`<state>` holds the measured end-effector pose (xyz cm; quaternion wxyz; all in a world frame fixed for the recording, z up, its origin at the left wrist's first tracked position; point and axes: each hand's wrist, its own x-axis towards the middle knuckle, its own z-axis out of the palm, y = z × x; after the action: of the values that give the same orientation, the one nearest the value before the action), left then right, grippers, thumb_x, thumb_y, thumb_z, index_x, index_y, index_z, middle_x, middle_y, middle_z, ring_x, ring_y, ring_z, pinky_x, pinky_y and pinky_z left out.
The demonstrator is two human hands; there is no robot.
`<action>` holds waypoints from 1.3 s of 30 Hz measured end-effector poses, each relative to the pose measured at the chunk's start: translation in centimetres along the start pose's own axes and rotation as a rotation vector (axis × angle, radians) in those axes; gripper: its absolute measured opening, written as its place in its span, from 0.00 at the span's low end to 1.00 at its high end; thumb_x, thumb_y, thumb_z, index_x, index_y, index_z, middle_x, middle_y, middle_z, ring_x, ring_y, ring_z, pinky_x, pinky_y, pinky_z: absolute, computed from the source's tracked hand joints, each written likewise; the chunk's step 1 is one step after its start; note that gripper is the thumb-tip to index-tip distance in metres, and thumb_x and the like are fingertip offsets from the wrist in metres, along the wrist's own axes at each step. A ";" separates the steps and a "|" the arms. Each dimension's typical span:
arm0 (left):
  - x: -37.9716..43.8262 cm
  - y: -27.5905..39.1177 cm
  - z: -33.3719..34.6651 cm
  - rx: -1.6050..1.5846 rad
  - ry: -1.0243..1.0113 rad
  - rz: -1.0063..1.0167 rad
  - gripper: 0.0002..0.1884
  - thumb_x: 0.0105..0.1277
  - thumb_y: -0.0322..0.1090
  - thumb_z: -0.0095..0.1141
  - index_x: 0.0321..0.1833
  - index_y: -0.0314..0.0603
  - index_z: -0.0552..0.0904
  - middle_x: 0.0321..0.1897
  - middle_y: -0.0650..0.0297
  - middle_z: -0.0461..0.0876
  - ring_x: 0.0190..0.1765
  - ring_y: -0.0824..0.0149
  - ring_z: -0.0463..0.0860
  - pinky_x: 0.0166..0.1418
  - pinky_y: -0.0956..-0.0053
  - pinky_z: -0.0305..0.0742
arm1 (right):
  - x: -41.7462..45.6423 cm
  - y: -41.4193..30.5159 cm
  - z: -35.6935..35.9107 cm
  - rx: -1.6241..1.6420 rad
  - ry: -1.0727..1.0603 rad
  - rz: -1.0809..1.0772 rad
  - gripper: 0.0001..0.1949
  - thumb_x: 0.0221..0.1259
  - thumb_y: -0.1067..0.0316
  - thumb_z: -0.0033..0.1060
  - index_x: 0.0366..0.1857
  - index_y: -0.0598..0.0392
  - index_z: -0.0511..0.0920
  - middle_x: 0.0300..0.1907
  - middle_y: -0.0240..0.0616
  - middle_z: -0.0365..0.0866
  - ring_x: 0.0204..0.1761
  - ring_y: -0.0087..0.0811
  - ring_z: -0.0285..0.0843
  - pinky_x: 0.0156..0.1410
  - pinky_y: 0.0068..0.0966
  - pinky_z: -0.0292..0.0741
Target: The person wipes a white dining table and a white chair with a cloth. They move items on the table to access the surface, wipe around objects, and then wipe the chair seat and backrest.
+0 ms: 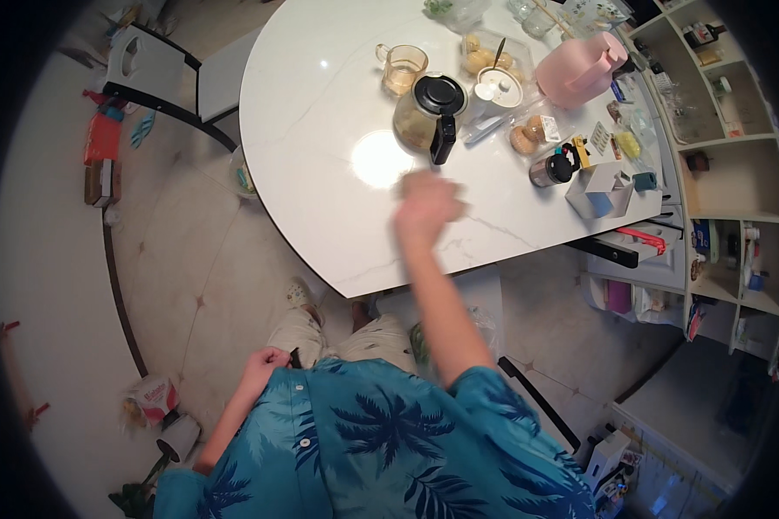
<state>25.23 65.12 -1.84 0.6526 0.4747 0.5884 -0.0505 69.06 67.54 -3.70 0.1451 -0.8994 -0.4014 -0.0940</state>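
Observation:
My right hand [427,206] reaches over the white marble-patterned table [311,149] and is blurred. Something brownish shows at its fingers, too smeared to name. Just beyond it stands a glass kettle [415,123] with a black lid and a black handle turned towards me. A glass mug [405,70] with pale liquid is behind the kettle. At my waist, my left hand [267,364] has its fingers curled beside a small black thing [295,358]. Whether it grips that thing is unclear.
Right of the kettle are a white lidded pot [501,87], a pink jug [578,71], packaged pastries [526,137], a dark-lidded jar [550,170] and an open carton [600,194]. Shelves [733,175] line the right side. A chair [149,71] stands at the far left.

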 end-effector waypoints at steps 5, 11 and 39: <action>1.0 2.5 0.9 -0.016 -0.086 0.017 0.10 0.76 0.36 0.60 0.45 0.34 0.87 0.34 0.64 0.88 0.34 0.74 0.82 0.43 0.77 0.79 | -13.1 -4.7 -0.7 0.606 -0.167 -0.514 0.22 0.41 0.71 0.67 0.48 0.47 0.84 0.65 0.42 0.80 0.74 0.53 0.69 0.78 0.64 0.59; 0.4 2.7 0.0 -0.075 -0.078 0.025 0.10 0.76 0.35 0.61 0.46 0.34 0.87 0.34 0.64 0.88 0.36 0.74 0.82 0.44 0.78 0.78 | -6.6 14.1 -3.7 0.264 0.148 -0.059 0.18 0.48 0.78 0.60 0.47 0.56 0.84 0.53 0.46 0.82 0.51 0.51 0.78 0.58 0.47 0.75; 1.4 -3.4 -22.4 -0.151 0.081 -0.016 0.14 0.77 0.40 0.59 0.44 0.33 0.85 0.32 0.64 0.86 0.33 0.73 0.82 0.41 0.77 0.78 | -4.8 -20.9 4.0 0.350 -0.096 -0.291 0.24 0.49 0.76 0.63 0.54 0.46 0.84 0.67 0.43 0.78 0.70 0.57 0.72 0.76 0.53 0.67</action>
<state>7.44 79.20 -1.69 0.6620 0.4209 0.6201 0.0080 50.47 78.88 -4.96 0.2643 -0.7966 -0.5436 -0.0002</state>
